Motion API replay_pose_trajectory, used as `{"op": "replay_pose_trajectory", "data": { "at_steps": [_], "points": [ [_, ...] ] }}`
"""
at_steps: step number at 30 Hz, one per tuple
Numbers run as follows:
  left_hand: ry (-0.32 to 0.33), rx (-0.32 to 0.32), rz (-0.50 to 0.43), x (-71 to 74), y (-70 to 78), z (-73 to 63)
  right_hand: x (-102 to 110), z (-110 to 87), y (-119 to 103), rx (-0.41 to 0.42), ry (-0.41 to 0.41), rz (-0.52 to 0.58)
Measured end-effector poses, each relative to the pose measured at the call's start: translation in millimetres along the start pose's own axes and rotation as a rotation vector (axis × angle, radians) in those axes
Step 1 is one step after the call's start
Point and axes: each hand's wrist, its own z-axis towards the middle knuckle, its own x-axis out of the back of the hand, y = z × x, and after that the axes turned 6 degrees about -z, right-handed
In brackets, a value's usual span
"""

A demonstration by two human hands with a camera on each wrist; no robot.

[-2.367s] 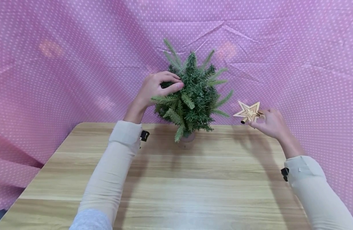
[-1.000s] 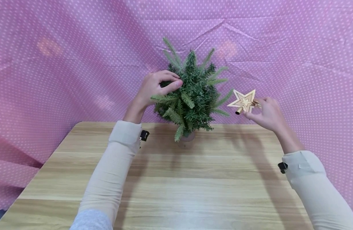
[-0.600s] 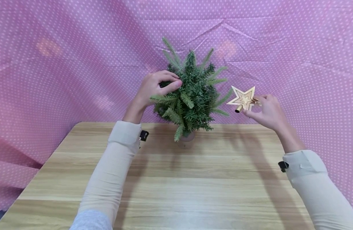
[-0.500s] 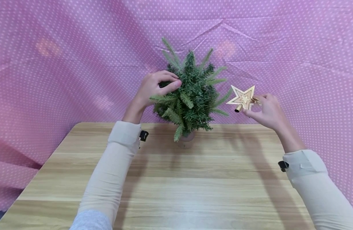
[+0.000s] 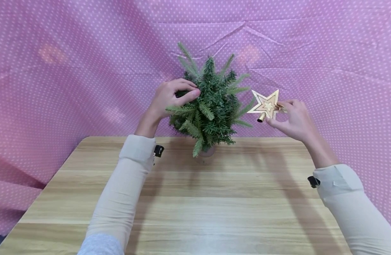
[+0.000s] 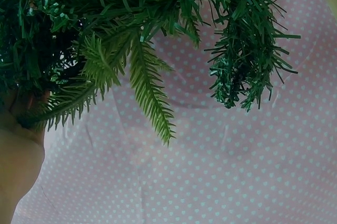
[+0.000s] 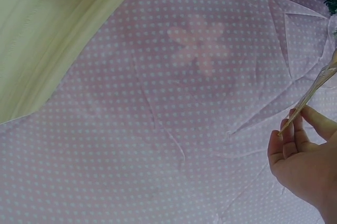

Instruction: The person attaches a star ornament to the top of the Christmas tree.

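A small artificial Christmas tree (image 5: pixel 214 109) stands upright at the table's back edge, its round base (image 5: pixel 208 151) partly hidden under the lower branches. My left hand (image 5: pixel 171 96) grips the tree's left side, thumb in front and fingertips sunk in the needles. In the left wrist view that hand (image 6: pixel 18 155) shows only at the left edge, against the branches. To the right of the tree, my right hand (image 5: pixel 295 118) pinches a gold star tree topper (image 5: pixel 266 105) by one side, held in the air. Its short tube (image 5: pixel 261 117) points down and left. Seen edge-on, the topper (image 7: pixel 308 95) looks thin.
The wooden table (image 5: pixel 195 205) spreads out in front of the tree. Directly behind it hangs a pink dotted cloth (image 5: pixel 119 53). Light green sprigs (image 5: pixel 243 109) stick out from the tree's right side, close to the star.
My right hand has lifted the star topper and carried it left, nearer the tree. The left hand keeps its place on the tree.
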Motion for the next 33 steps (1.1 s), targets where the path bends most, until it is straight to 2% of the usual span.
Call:
{"op": "replay_pose_trajectory", "data": {
  "at_steps": [14,33],
  "points": [
    [-0.007,0.007,0.001,-0.1,-1.3,0.4,4.9,2.5,-3.0,0.012,0.011,0.021],
    [-0.005,0.009,0.002,-0.5,-0.9,-0.5,10.3,9.8,-5.9,-0.039,0.008,0.031]
  ]
}}
